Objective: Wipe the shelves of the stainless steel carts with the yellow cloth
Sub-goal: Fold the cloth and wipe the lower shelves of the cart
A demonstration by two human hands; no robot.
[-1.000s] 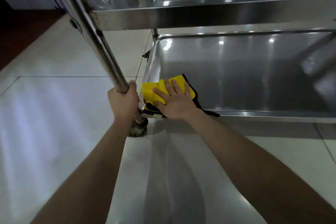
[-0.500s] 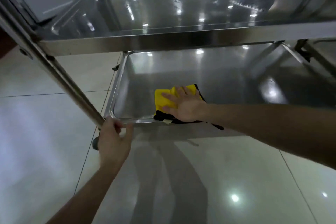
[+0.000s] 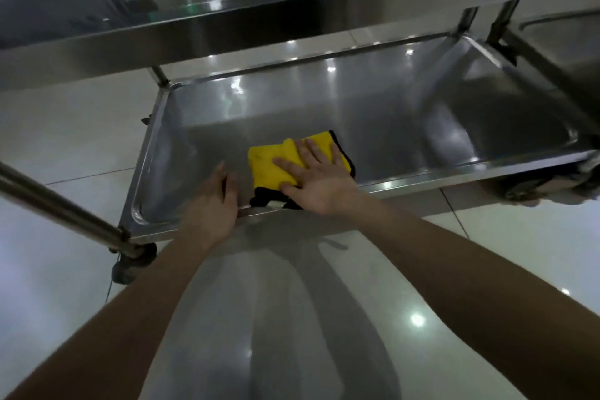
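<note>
While the yellow cloth point(image 3: 269, 162) lies folded on the bottom shelf point(image 3: 373, 113), close to the front rim and left of centre, my right hand point(image 3: 319, 182) presses it flat. The fingers point(image 3: 313, 152) are straight and spread, and nothing is pinched. My left hand point(image 3: 212, 204) rests on the front rim just beside the cloth. Its fingers lie fairly straight over the rim onto the steel. I cannot tell whether the thumb hooks under the rim.

Handling, as I judge it:

1. The cloth is soft, light and plush, with a dark border and underside. It has no stiffness, so a push from one edge is likely to roll or bunch it.
2. Contact point: the middle of the fold, palm and all fingers down, as now. Load spread this way should carry the whole pad along as one piece.
3. The steel is smooth and glossy, so I expect low friction and need only moderate downward pressure.
4. The shelf has a raised rim and rounded corners. There I would shift pressure to the fingertips to work the cloth into the radius.
5. The cart stands on a caster point(image 3: 130, 266) on a polished floor point(image 3: 65, 126). It may roll under a sideways stroke, so the left hand serves as the brace.
6. The upper shelf point(image 3: 292, 29) hangs close overhead and limits how high the wrist can rise.
</note>
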